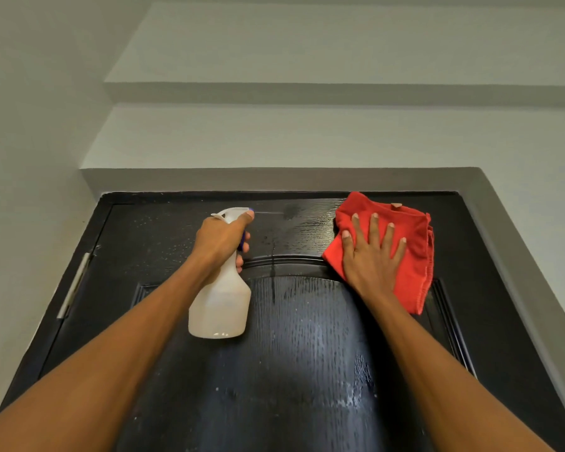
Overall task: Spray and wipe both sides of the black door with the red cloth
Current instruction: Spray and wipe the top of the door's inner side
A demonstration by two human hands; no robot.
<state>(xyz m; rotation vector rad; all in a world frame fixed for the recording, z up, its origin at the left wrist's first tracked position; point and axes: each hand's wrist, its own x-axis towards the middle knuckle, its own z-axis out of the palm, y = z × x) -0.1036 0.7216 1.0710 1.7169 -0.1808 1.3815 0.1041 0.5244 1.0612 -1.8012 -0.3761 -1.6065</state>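
Door (pixel 307 353) wet on this side, top part in work. Left hand (pixel 221 239) grips spray bottle (pixel 221 308); right hand (pixel 374 256), fingers straight, presses red cloth (pixel 415 256) flat. Other side probably not yet done.

We see our left hand (pixel 221 238) gripping a translucent white plastic spray bottle (pixel 221 305) by its neck, nozzle aimed at the wet, glossy black panelled door (pixel 300 353). Our right hand (pixel 374 252) presses a crumpled red cloth (pixel 415 256) flat against the door's upper right corner.
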